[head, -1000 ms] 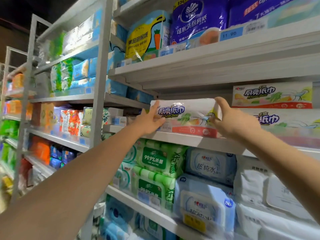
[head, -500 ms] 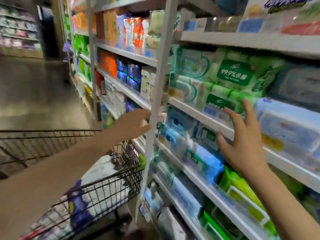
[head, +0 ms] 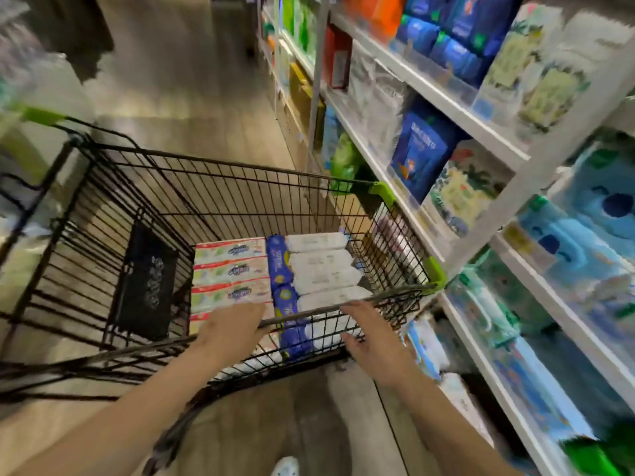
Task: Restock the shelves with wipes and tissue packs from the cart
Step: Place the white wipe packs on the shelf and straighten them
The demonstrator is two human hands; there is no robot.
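The cart [head: 240,165] stands hard against the shelves [head: 443,97]: its right rim and green corner guard [head: 434,271] sit just beside the lower shelf edge, too blurred to tell whether they touch. To the cart's left and beyond its far end the floor [head: 206,97] lies open along the aisle. The cart's near rim runs across in front of both hands. A white shelf post [head: 318,80] rises just past the cart's far right corner.

Inside the cart, at its right end, the stock lies in three rows — red-striped tissue packs [head: 230,269] stacked on the left, a blue pack [head: 280,269] on edge in the middle, and white wipes packs [head: 323,269] against the cart's right wall. A black panel [head: 146,283] leans inside the cart to the left of the tissue packs.

The left hand [head: 233,334] reaches over the near rim with fingers straight and flat above the nearest tissue pack, holding nothing; whether the fingertips touch the pack cannot be made out. The right hand [head: 374,341] is spread wide, thumb out — its fingers lie over the near rim by the nearest wipes pack, gripping nothing.
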